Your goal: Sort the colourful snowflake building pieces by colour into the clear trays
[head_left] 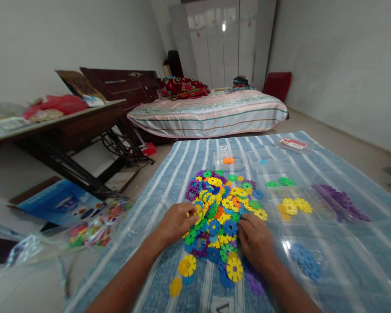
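Note:
A heap of notched plastic snowflake discs (217,204) in yellow, blue, green, purple and orange lies on the striped cloth. At the heap's left edge is my left hand (177,224), its fingers curled together against yellow and green discs. My right hand (256,239) is closed at the right edge, beside a blue disc (230,227). Whatever either hand's fingertips hold is hidden. Some discs lie loose in front, among them a yellow disc (234,269) and another yellow disc (175,287).
Clear plastic boxes stand right of and behind the heap, holding orange (228,161), green (286,181), yellow (289,206), purple (342,202) and blue discs (306,261). A lidded box with a red label (293,144) is farther back. Beyond are a bed (208,114) and a side table (74,117).

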The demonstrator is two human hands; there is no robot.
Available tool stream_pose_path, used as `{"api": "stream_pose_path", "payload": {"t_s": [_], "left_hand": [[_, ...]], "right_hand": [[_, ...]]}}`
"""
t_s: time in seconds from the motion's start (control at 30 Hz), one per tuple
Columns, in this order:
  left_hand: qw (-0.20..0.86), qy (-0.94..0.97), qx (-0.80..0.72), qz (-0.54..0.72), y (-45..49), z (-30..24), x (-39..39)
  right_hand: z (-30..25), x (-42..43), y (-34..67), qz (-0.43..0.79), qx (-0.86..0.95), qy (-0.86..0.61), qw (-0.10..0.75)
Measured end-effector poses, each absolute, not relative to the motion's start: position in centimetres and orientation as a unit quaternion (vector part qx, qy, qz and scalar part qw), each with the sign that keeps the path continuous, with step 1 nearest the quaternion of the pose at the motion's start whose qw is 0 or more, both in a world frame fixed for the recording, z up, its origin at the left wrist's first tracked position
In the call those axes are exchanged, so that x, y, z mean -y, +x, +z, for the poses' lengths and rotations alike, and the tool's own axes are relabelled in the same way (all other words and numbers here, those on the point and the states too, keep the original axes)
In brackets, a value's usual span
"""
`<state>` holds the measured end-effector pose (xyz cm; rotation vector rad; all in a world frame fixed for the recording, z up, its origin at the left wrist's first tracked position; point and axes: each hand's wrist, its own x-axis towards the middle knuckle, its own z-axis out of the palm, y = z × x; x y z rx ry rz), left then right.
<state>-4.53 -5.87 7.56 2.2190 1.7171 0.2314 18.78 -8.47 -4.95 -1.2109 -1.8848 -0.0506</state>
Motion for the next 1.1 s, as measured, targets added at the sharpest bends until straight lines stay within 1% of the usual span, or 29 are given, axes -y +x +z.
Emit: {"api": "stream_pose_path", "payload": {"t_s": [0.2,0.53,0.9,1.1], "left_hand": [[0.153,0.744,-0.649,0.055,-4.5,5.6,7.3],[0.137,0.762,-0.633,-0.006,-3.9,5.0,6.8],[0.160,0.765,-0.621,0.056,-4.5,4.7,6.9],[0.126,0.737,-0.659,0.083,-5.1,5.3,7.0]], "right_hand": [[-5.1,8.5,18.9,-0.036,0.760,-0.486,0.429],[-5.1,8.4,19.0,-0.039,0.765,-0.482,0.426],[-5.3,8.3,18.9,-0.037,0.764,-0.486,0.423],[-5.0,8.5,18.8,-0.033,0.760,-0.489,0.427]]}}
